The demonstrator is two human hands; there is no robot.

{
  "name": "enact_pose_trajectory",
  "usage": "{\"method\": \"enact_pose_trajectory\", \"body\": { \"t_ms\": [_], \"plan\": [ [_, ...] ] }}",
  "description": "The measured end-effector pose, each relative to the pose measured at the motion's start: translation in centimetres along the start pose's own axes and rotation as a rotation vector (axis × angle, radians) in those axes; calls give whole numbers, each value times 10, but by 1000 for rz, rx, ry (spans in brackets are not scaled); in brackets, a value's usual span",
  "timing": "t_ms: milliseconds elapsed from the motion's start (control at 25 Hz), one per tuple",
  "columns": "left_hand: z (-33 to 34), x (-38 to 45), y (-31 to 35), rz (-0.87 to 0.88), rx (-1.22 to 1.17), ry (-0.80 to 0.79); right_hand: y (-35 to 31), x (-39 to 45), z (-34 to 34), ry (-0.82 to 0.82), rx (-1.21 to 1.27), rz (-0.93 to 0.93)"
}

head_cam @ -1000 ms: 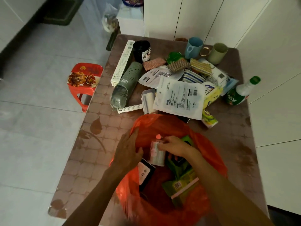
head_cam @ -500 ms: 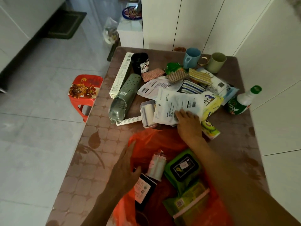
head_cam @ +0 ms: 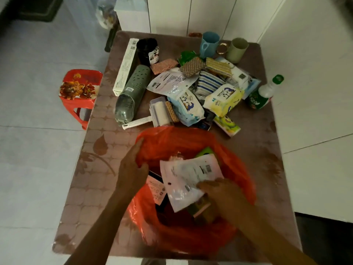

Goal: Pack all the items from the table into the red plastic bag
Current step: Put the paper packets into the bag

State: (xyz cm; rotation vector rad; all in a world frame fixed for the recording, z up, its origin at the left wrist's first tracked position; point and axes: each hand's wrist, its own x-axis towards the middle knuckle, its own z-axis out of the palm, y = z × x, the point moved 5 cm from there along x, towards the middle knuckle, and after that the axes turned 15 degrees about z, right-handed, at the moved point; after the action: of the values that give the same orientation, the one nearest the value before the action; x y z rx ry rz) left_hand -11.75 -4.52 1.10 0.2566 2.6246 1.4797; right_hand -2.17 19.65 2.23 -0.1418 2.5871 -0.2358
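Standing at the far left on the tiled floor is a red plastic stool, just beside the brown patterned table. Along the table's left side lie a long white box, a grey-green bottle on its side and a black cup, with a white lint roller near the bottle's lower end. The left hand grips the left rim of the red plastic bag, fingers curled together over the thin film and thumb tucked inside, keeping the mouth open. The bag sits at the near middle of the table and already contains a dark box with a pink label, a green packet and other items I cannot make out. Over its opening is a white plastic pouch, pinched at its near edge by the right hand, fingers pressed together on top; the thumb is hidden beneath. Beyond the bag a heap remains on the table: another white pouch, 2 packs of wet wipes, a striped cloth, woven scouring pads and a small green carton. At the back stand a blue mug and a pale green mug. Far right, a green-capped bottle lies tilted near the table's edge.
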Motion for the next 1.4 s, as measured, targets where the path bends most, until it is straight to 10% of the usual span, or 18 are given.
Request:
{"method": "enact_pose_trajectory", "body": {
  "t_ms": [80, 240, 320, 400, 480, 640, 800, 960, 1080, 1200, 1400],
  "plan": [
    [-2, 1, 7, 39, -15, 41, 0, -9, 26, -370, 68, 61],
    [3, -2, 12, 3, -84, 92, 64, 6, -28, 359, 51, 602],
    [13, -4, 18, -64, -168, 80, 81, 18, -30, 208, 172, 788],
    [20, -1, 31, -121, -312, 88, 80, 24, -30, 91, 599, 782],
    [8, 10, 46, -106, -488, 176, 87, 13, -62, 416, 941, 733],
    [-33, 24, 57, 3, -400, 236, 126, -23, -125, 881, 733, 706],
    [-22, 5, 46, -87, -149, 121, 151, -32, -88, 459, 270, 966],
    [4, 10, 73, 371, 488, -2, 97, -8, -76, 534, 0, 497],
    [58, 18, 101, 698, 606, -327, 77, 27, -64, 453, 296, 326],
    [102, 33, 81, 567, 866, -551, 125, 88, -70, 502, 624, 572],
    [109, 39, 32, 264, 935, -558, 171, 175, -39, 168, 409, 752]
  ]
}}
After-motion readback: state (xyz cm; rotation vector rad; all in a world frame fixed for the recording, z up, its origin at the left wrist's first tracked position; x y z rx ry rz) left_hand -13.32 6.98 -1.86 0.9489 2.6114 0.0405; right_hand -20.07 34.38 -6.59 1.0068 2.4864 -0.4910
